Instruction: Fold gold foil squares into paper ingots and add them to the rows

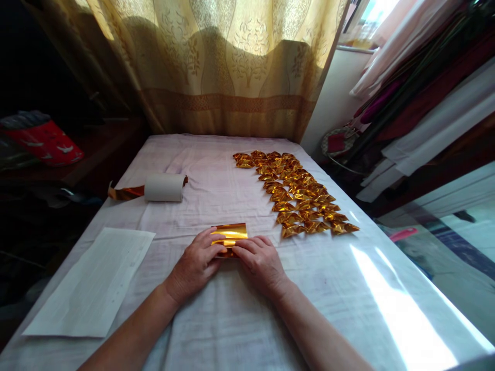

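Observation:
A small sheet of shiny gold foil paper [231, 233] lies on the white cloth-covered table [216, 309] in front of me. My left hand [195, 265] presses its left near edge with the fingertips. On the right near edge, my right hand [260, 263] pinches and presses the sheet. Both hands hold the same gold sheet, whose near part looks folded under the fingers.
Several folded gold paper pieces [297, 196] lie in rows at the right. A white roll with a gold foil tail [162, 187] rests at the left, and a white paper sheet [96, 281] near the left edge. A curtain hangs behind; shelves stand at the right.

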Demonstrator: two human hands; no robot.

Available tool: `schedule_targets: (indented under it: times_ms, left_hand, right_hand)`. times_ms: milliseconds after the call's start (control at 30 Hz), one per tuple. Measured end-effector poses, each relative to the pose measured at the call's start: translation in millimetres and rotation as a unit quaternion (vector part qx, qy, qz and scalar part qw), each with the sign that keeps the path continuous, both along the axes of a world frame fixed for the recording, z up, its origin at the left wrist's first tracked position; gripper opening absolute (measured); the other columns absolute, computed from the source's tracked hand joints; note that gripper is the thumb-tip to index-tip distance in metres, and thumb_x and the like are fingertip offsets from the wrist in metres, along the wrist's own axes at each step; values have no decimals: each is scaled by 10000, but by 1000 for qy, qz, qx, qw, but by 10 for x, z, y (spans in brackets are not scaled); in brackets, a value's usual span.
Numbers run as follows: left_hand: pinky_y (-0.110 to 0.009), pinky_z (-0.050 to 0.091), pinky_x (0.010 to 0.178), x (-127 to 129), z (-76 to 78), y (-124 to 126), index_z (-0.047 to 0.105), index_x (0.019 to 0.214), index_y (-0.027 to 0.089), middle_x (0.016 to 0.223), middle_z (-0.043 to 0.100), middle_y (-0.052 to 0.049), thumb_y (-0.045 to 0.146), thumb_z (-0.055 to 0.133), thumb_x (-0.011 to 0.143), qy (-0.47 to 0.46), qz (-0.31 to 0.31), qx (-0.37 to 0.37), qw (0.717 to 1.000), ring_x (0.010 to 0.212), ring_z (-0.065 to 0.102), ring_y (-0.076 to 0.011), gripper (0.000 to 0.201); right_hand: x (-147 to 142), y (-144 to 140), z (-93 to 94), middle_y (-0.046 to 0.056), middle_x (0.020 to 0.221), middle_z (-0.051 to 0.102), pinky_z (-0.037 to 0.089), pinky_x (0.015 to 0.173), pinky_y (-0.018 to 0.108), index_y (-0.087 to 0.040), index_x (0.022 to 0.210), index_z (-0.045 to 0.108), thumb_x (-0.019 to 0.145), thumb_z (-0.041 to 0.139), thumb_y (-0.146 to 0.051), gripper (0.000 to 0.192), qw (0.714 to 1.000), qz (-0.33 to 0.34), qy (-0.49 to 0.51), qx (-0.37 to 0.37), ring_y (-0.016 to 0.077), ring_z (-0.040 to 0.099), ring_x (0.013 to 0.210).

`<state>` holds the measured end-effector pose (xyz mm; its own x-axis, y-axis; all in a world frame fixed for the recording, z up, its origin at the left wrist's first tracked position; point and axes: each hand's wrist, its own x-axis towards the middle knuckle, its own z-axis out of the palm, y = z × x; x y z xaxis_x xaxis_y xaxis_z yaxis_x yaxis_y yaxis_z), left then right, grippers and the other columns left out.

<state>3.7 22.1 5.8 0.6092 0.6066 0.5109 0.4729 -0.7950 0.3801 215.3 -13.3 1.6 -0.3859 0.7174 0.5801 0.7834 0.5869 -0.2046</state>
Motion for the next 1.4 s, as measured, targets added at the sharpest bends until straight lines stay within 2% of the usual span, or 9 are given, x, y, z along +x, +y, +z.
schedule_targets:
  times_ms: [200, 367, 533, 633, 833, 1200, 1333, 1400]
  left_hand:
    - [-372, 525, 842, -25, 11, -112, 669, 982, 204, 956, 724, -48, 199, 592, 915, 59, 30, -16, 998, 915, 633, -205, 102]
    - [-348, 495, 805, -32, -13, -209, 675, 952, 215, 917, 718, -27, 214, 577, 934, 72, 52, -17, 996, 870, 629, -195, 100]
    - [-345, 494, 767, -38, -68, -209, 668, 988, 210, 871, 706, -33, 267, 526, 969, 61, 103, -9, 993, 818, 633, -198, 154]
    - [-350, 505, 773, -26, -104, -196, 645, 1039, 196, 912, 710, -51, 282, 498, 980, 57, 132, 1, 990, 846, 644, -210, 181]
    - [-368, 517, 808, 7, -132, -189, 562, 1212, 177, 1008, 702, -74, 289, 477, 984, 70, 158, 9, 985, 885, 645, -220, 268]
    - [-389, 518, 845, 3, -154, -177, 595, 1202, 201, 1030, 672, -79, 249, 485, 971, 97, 151, -2, 984, 925, 618, -225, 260]
    - [-420, 508, 924, 52, -125, -230, 650, 1158, 249, 1258, 595, -101, 202, 482, 963, 98, 168, 55, 979, 1127, 566, -254, 261]
    - [-448, 462, 987, 104, -102, -282, 672, 1135, 262, 1312, 595, -87, 187, 483, 962, 113, 146, 88, 979, 1214, 525, -270, 267]
  right_hand:
    - [-13, -34, -49, 13, 974, 760, 420, 767, 336, -233, 957, 703, 939, 614, -205, 94, 998, 9, -23, -50, 182, 647, 844]
    - [99, -78, -36, 35, 1048, 743, 437, 832, 354, -231, 1009, 714, 920, 621, -191, 135, 995, 1, 12, -99, 200, 641, 938]
    - [267, -13, -80, 30, 1017, 733, 441, 852, 358, -250, 974, 735, 909, 644, -223, 115, 987, -2, 63, -145, 192, 635, 935]
    - [297, 57, -98, 19, 983, 727, 428, 834, 350, -252, 912, 733, 900, 654, -224, 85, 983, -13, 82, -163, 187, 628, 919]
    - [190, 108, -94, 29, 883, 691, 393, 787, 339, -207, 766, 667, 884, 667, -239, 123, 979, -98, 59, -167, 203, 590, 868]
    - [72, 85, -117, 57, 873, 636, 364, 770, 347, -212, 757, 580, 909, 614, -308, 182, 973, -182, -4, -144, 227, 546, 856]
    - [62, 77, -108, 53, 871, 627, 364, 778, 351, -214, 765, 576, 906, 617, -308, 174, 971, -186, -6, -149, 226, 543, 860]
    - [60, 76, -109, 52, 865, 623, 364, 776, 351, -216, 767, 571, 905, 617, -313, 175, 971, -186, -2, -147, 227, 539, 859]
